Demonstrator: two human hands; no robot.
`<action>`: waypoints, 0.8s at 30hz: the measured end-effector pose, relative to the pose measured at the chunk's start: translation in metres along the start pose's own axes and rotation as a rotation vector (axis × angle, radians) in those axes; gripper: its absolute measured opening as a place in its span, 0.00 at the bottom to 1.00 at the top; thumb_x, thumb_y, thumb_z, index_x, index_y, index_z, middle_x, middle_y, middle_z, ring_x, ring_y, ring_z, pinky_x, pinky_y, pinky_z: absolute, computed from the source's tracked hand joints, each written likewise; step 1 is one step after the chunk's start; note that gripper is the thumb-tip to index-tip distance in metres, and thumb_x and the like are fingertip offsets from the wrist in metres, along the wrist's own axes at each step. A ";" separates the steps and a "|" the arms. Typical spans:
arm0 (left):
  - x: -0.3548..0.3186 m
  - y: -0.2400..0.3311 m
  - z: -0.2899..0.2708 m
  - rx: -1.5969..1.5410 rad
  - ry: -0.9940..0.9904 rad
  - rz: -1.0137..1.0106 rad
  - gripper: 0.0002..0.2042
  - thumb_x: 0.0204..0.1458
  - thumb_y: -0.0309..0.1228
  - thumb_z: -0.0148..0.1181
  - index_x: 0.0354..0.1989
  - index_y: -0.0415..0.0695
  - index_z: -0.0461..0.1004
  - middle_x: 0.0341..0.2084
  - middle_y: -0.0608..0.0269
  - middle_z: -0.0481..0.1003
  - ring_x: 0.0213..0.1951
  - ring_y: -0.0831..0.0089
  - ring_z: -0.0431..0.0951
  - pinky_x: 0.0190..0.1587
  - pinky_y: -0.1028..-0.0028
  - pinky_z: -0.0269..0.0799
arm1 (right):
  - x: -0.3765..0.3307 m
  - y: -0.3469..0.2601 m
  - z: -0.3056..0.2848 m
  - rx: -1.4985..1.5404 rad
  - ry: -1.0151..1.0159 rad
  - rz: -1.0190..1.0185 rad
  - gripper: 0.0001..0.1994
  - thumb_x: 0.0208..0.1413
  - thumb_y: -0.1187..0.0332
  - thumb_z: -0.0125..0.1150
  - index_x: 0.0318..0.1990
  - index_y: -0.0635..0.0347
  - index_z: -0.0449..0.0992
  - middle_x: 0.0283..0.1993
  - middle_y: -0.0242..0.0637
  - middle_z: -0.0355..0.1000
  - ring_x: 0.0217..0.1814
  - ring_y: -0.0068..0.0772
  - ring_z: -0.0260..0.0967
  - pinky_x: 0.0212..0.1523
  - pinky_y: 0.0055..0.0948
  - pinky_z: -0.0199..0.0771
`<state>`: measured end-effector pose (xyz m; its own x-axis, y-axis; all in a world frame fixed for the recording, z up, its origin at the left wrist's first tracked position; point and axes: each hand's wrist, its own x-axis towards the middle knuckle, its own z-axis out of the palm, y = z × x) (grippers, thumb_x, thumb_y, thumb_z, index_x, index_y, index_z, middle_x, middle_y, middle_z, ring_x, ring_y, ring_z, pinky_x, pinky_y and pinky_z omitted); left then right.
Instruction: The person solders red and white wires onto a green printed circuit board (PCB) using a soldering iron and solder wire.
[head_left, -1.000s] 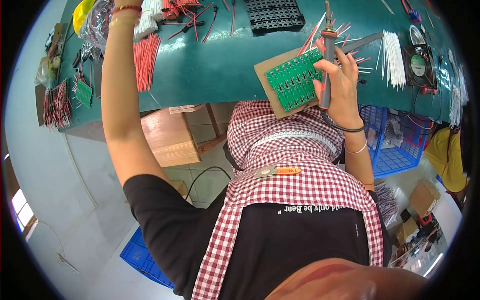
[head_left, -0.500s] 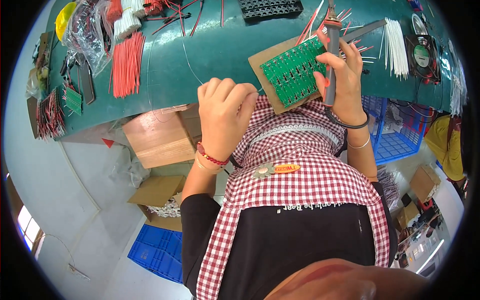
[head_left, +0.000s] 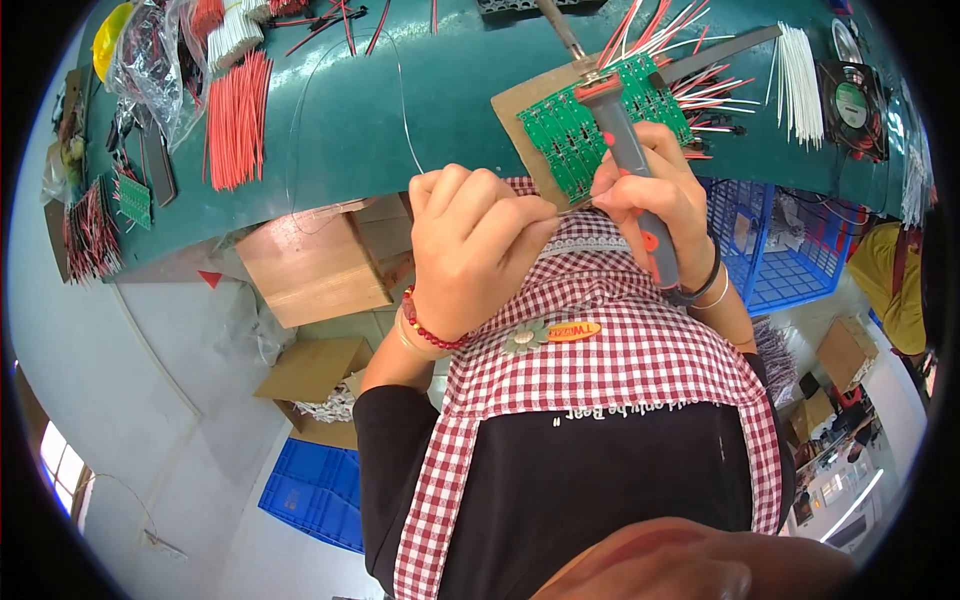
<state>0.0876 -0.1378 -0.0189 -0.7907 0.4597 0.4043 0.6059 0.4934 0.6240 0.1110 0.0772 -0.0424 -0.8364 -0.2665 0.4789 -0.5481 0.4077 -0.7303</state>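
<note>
Soldering iron (head_left: 625, 142) has tilted over the circuit board (head_left: 565, 150), my right fingers (head_left: 656, 194) clamped round it, nearer my left fingers (head_left: 492, 215) pinching wire (head_left: 408, 122).

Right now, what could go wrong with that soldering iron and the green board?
The soldering iron in the right hand crosses over the green board; if its metal end is hot, a slip might scorch something. I can't see heat.

The brown sheet under the board seems to poke past the table edge, so a bump could tip it.

The thin wire loops loosely to the left hand and might snag.
</note>
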 end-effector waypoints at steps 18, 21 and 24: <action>-0.010 -0.029 0.000 0.417 0.088 -0.169 0.09 0.38 0.26 0.68 0.25 0.50 0.72 0.22 0.71 0.66 0.28 0.70 0.66 0.40 0.69 0.53 | -0.025 -0.014 -0.024 0.106 0.141 0.370 0.15 0.45 0.77 0.65 0.44 0.65 0.77 0.28 0.40 0.72 0.26 0.31 0.69 0.26 0.25 0.67; -0.008 -0.029 0.004 0.403 0.082 -0.173 0.08 0.39 0.26 0.67 0.25 0.50 0.73 0.22 0.71 0.66 0.28 0.70 0.66 0.41 0.68 0.54 | -0.020 -0.007 -0.018 0.073 0.126 0.323 0.16 0.42 0.79 0.63 0.43 0.66 0.77 0.26 0.40 0.72 0.24 0.30 0.68 0.25 0.24 0.65; -0.007 -0.031 0.008 0.404 0.079 -0.178 0.08 0.39 0.27 0.67 0.25 0.50 0.73 0.23 0.71 0.66 0.29 0.70 0.66 0.41 0.68 0.54 | -0.017 -0.006 -0.016 0.047 0.092 0.313 0.16 0.42 0.79 0.63 0.43 0.66 0.77 0.26 0.40 0.71 0.23 0.29 0.67 0.24 0.24 0.65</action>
<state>0.0752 -0.1507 -0.0468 -0.8806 0.2914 0.3737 0.4328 0.8158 0.3836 0.1282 0.0930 -0.0383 -0.9619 -0.0540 0.2681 -0.2657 0.4164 -0.8695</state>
